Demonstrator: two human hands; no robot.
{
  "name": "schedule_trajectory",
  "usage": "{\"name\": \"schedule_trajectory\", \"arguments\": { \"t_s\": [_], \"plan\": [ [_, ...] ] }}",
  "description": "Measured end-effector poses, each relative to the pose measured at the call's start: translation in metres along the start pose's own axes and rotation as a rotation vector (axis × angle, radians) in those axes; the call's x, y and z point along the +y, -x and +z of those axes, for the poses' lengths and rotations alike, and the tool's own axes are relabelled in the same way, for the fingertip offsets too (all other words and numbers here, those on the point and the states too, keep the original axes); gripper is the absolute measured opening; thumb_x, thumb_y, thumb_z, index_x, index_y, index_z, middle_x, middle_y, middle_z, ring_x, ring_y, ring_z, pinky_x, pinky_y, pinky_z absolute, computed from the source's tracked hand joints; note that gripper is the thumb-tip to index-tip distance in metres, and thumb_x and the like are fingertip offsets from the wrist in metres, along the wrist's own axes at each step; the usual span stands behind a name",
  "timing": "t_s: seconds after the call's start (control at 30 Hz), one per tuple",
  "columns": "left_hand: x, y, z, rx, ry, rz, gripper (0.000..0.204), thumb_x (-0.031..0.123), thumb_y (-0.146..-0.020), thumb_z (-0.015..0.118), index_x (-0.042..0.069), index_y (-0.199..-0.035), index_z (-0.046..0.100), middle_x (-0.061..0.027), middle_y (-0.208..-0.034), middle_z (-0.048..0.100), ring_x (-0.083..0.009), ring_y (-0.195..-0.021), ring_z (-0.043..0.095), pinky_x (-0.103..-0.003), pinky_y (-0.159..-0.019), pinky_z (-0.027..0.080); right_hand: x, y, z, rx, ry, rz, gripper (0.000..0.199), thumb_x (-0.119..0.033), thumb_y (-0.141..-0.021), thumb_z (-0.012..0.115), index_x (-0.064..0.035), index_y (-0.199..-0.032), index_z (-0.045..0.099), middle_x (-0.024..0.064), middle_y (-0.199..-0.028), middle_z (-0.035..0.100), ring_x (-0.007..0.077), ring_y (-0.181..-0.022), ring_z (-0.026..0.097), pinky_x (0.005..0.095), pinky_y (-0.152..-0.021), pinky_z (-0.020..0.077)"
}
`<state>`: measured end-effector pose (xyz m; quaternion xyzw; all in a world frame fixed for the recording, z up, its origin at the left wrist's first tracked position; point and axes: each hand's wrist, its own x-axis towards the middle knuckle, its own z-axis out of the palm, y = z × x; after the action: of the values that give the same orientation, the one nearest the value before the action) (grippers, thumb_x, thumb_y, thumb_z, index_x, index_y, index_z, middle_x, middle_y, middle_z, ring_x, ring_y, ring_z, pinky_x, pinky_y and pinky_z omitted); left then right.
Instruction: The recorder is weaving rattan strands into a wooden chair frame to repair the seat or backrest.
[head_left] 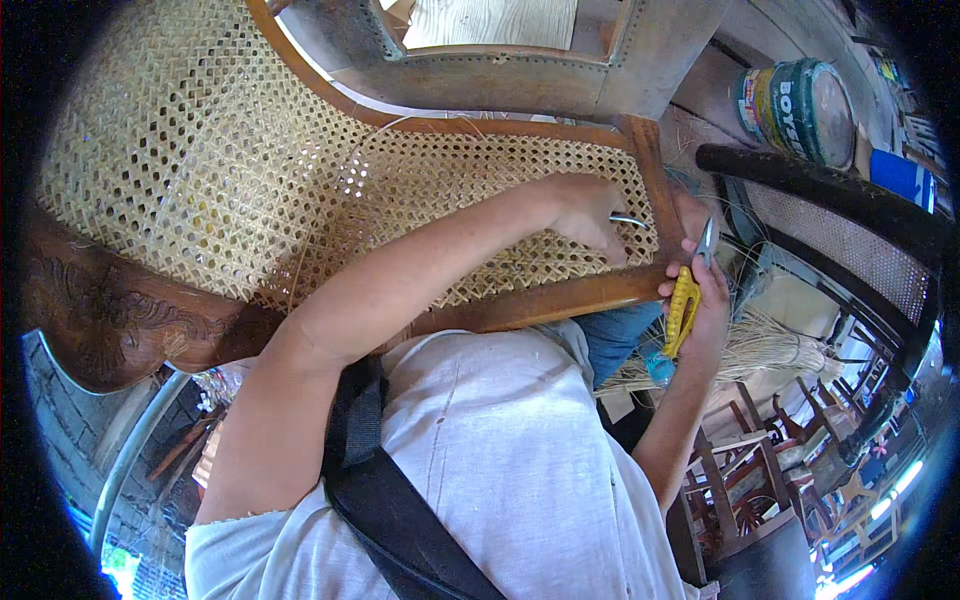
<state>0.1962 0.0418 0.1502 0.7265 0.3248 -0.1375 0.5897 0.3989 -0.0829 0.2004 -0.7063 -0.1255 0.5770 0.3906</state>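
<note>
My left hand (585,210) is over the right end of a woven cane panel (470,180), set in a brown wooden frame (560,298). Its fingers are bent round a thin curved metal tool (628,220), whose handle the hand hides. Just beyond the frame's right end, my right hand (712,305) grips yellow-handled snips (683,312). The grey blades (706,241) point up and away from me and look closed. A loose cane strand (425,118) curves above the panel's far edge.
A dark chair with a cane panel (850,230) stands at the right, below a green paint can (820,115). A bundle of cane strands (770,350) lies beyond my right forearm. Wooden chair frames (745,470) are stacked at the lower right. Another wooden frame (500,85) stands at the far side.
</note>
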Motion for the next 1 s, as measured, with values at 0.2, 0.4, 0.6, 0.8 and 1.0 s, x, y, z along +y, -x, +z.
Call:
{"name": "schedule_trajectory", "arguments": {
  "t_s": [0.2, 0.4, 0.6, 0.8, 1.0],
  "plan": [
    [-0.030, -0.001, 0.000, 0.117, 0.326, -0.015, 0.040, 0.044, -0.083, 0.068, 0.004, -0.091, 0.066, -0.0104, -0.086, 0.067, -0.0204, -0.082, 0.062, -0.036, -0.075, 0.048, 0.002, -0.002, -0.005, 0.012, -0.019, 0.013, 0.038, -0.031, -0.094, 0.056, -0.0055, -0.122, 0.056, 0.0062, -0.081, 0.064, 0.0136, -0.059, 0.064, 0.0244, -0.044, 0.0489],
    [-0.036, 0.000, 0.000, 0.095, 0.323, -0.018, 0.029, 0.034, -0.088, 0.065, 0.006, -0.093, 0.068, -0.0095, -0.086, 0.067, -0.0183, -0.083, 0.062, -0.035, -0.080, 0.048, 0.001, -0.005, -0.003, 0.027, -0.018, 0.018, 0.036, -0.030, -0.095, 0.054, -0.0052, -0.122, 0.056, 0.0064, -0.078, 0.064, 0.0134, -0.057, 0.063, 0.0240, -0.042, 0.0490],
    [-0.040, 0.002, 0.006, 0.145, 0.427, -0.002, 0.028, 0.035, -0.088, 0.065, 0.007, -0.093, 0.070, -0.0075, -0.088, 0.069, -0.0170, -0.083, 0.062, -0.036, -0.079, 0.049, 0.000, -0.006, -0.005, 0.008, -0.031, 0.021, 0.036, -0.029, -0.096, 0.053, -0.0039, -0.121, 0.056, 0.0065, -0.077, 0.063, 0.0130, -0.055, 0.063, 0.0234, -0.041, 0.0490],
    [-0.028, 0.011, 0.011, 0.100, 0.361, 0.135, 0.026, 0.030, -0.089, 0.064, 0.006, -0.098, 0.070, -0.0075, -0.090, 0.070, -0.0168, -0.086, 0.063, -0.033, -0.081, 0.051, 0.000, -0.006, -0.006, 0.031, 0.002, 0.018, 0.034, -0.028, -0.096, 0.051, -0.0049, -0.121, 0.056, 0.0056, -0.077, 0.063, 0.0126, -0.055, 0.062, 0.0233, -0.041, 0.0490],
    [-0.030, 0.010, 0.015, 0.095, 0.410, 0.180, 0.023, 0.025, -0.089, 0.063, 0.007, -0.102, 0.068, -0.0080, -0.093, 0.069, -0.0175, -0.086, 0.063, -0.032, -0.081, 0.051, 0.003, -0.008, -0.008, 0.016, 0.005, 0.019, 0.034, -0.029, -0.096, 0.050, -0.0064, -0.121, 0.057, 0.0052, -0.077, 0.062, 0.0126, -0.054, 0.062, 0.0233, -0.042, 0.0488]
  ]
}}
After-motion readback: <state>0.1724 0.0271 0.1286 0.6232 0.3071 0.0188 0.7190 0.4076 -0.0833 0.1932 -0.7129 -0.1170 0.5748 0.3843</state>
